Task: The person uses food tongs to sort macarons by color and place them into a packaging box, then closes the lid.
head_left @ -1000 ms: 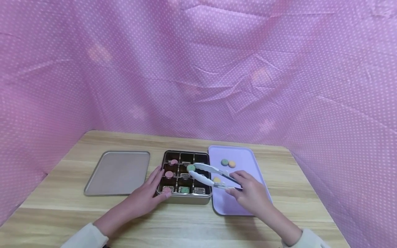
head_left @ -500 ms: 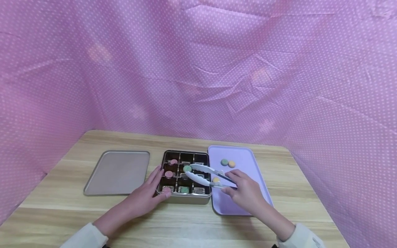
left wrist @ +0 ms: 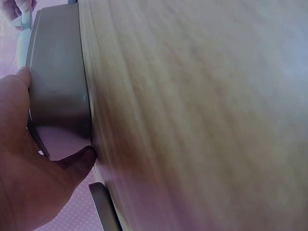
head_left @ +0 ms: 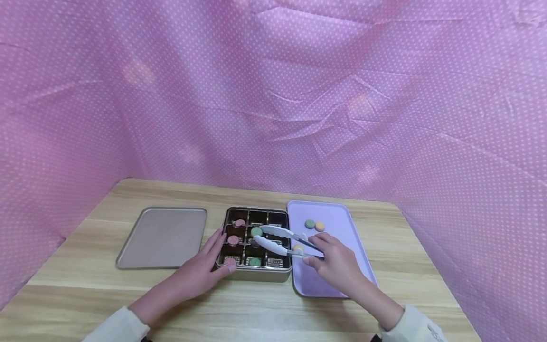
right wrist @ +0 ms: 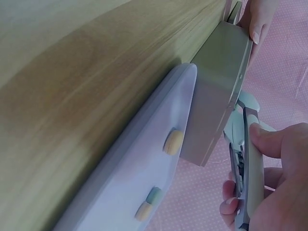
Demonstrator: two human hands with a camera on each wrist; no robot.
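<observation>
My right hand (head_left: 339, 263) grips a pair of tongs (head_left: 270, 245) with pale scalloped tips. Between those tips a green macaron (head_left: 256, 231) shows over the middle compartment of a metal box (head_left: 265, 275). Dark dividers split the box into a grid. Pink macarons (head_left: 232, 240) sit in its left column, and another green macaron (head_left: 254, 261) lies in the front middle compartment. My left hand (head_left: 198, 273) rests against the box's front left corner, fingers along the left side, thumb on the front rim. In the left wrist view, a fingertip (left wrist: 87, 156) reaches low on the box's side.
A lilac tray (head_left: 316, 287) stands right of the box; on it are a green macaron (head_left: 309, 223) and yellow macarons (head_left: 319, 226), one partly behind the tongs. A flat metal lid (head_left: 162, 237) lies to the left. Pink dotted cloth (head_left: 273, 95) hangs around the wooden table (head_left: 239, 313).
My right hand has moved slightly left with the tongs, carrying the green macaron from the right part of the middle compartment toward its centre. My left hand stays put.
</observation>
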